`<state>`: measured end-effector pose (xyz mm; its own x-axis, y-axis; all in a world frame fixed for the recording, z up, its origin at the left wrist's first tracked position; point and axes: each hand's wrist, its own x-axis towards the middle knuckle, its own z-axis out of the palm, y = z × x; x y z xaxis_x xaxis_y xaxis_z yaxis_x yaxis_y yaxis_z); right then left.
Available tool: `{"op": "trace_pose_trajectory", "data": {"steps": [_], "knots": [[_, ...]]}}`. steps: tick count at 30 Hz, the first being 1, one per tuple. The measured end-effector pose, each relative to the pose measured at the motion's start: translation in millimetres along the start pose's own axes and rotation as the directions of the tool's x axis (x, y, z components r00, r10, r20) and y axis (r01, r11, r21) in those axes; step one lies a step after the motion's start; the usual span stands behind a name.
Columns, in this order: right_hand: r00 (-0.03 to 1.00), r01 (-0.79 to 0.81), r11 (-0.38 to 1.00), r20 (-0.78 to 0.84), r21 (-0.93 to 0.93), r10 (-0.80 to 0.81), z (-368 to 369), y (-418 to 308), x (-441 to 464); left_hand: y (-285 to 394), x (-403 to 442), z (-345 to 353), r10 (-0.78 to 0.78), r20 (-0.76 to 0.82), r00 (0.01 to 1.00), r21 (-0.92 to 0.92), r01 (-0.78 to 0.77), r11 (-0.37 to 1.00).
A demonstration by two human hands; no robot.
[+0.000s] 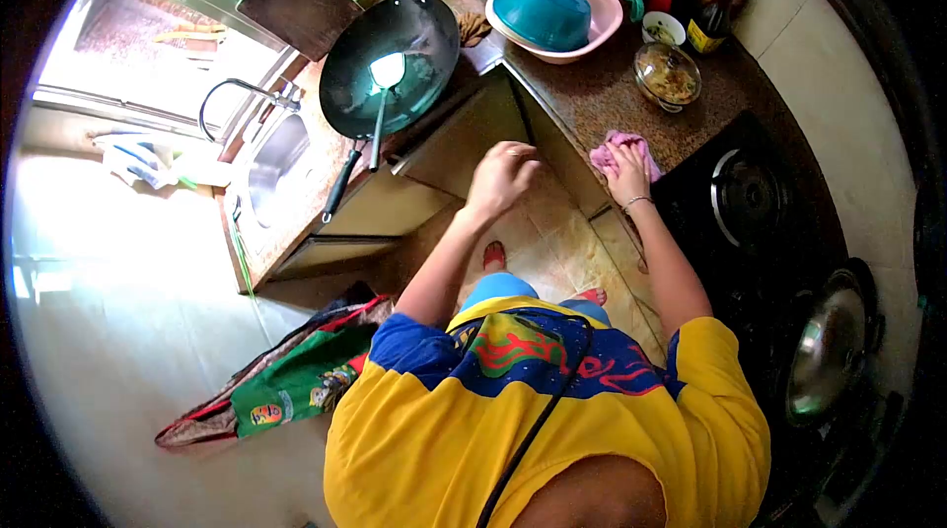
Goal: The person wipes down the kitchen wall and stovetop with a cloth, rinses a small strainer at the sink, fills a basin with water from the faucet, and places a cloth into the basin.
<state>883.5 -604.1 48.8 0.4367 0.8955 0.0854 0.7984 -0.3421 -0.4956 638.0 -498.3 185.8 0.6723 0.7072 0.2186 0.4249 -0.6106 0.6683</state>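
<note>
Right hand point(627, 176): open, fingers extended, palm down on pink cloth point(651, 155), which lies bunched beneath it on counter point(592, 94); arm stretched forward, stove point(686, 208) just beside. Left hand point(505, 176): fingers loosely curled, not closed, nothing visible in them; forearm angled inward, hand raised. Wok point(426, 45) beyond left hand, glass bowl point(668, 74) beyond right.

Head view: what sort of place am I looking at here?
A kitchen, probably a home one: there's a wok, a sink under the window and a black stove set into the counter.
</note>
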Motion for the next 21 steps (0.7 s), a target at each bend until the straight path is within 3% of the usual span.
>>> {"op": "trace_pose_trajectory", "data": {"steps": [1, 3, 5, 7, 9, 11, 13, 15, 16, 17, 19, 20, 21], "knots": [[0.998, -0.045, 0.999, 0.051, 0.024, 0.043, -3, -6, 4, -18, -4, -22, -0.006, -0.088, 0.996, 0.023, 0.008, 1.000], [0.998, -0.069, 0.996, -0.001, 0.052, 0.069, -16, -39, 16, -40, -10, -75, -0.051, -0.249, 0.967, 0.006, 0.054, 0.999], [0.977, -0.208, 0.962, -0.077, -0.178, 0.197, -29, -102, 27, -76, -18, -127, -0.034, -0.371, 0.928, 0.022, 0.045, 0.999], [0.976, -0.192, 0.965, -0.137, -0.176, 0.169, -18, -170, 37, -121, -30, -170, -0.029, -0.483, 0.875, 0.124, 0.101, 0.987], [0.993, -0.120, 0.988, 0.029, 0.099, 0.118, 26, -223, 45, -159, -48, -206, -0.119, -0.532, 0.838, 0.213, 0.269, 0.939], [0.961, -0.130, 0.930, 0.276, 0.345, 0.032, 77, -282, 37, -201, -71, -230, -0.287, -0.492, 0.822, 0.373, 0.497, 0.784], [0.708, -0.336, 0.801, 0.693, 0.496, -0.133, 136, -330, 22, -236, -92, -249, -0.601, -0.256, 0.758, 0.270, 0.652, 0.708], [0.490, -0.736, 0.447, 0.856, 0.508, -0.166, 149, -394, 8, -243, -95, -266, -0.755, 0.110, 0.647, 0.160, 0.738, 0.656], [0.480, -0.817, 0.251, 0.854, 0.519, -0.201, 152, -421, 6, -257, -104, -260, -0.777, 0.331, 0.535, -0.308, 0.840, 0.447], [0.481, -0.863, 0.042, 0.844, 0.504, -0.236, 155, -442, 6, -256, -106, -259, -0.663, 0.516, 0.543, -0.562, 0.798, 0.217], [0.444, -0.895, -0.205, 0.836, 0.396, -0.322, 178, -462, 13, -271, -109, -249, -0.470, 0.719, 0.512, -0.669, 0.693, -0.268], [0.452, -0.888, -0.249, 0.831, 0.386, -0.325, 187, -469, 18, -278, -108, -244, -0.361, 0.783, 0.506, -0.621, 0.671, -0.406], [0.477, -0.867, -0.281, 0.848, 0.411, -0.232, 186, -479, 19, -280, -104, -240, -0.306, 0.780, 0.546, -0.626, 0.662, -0.413]]}}
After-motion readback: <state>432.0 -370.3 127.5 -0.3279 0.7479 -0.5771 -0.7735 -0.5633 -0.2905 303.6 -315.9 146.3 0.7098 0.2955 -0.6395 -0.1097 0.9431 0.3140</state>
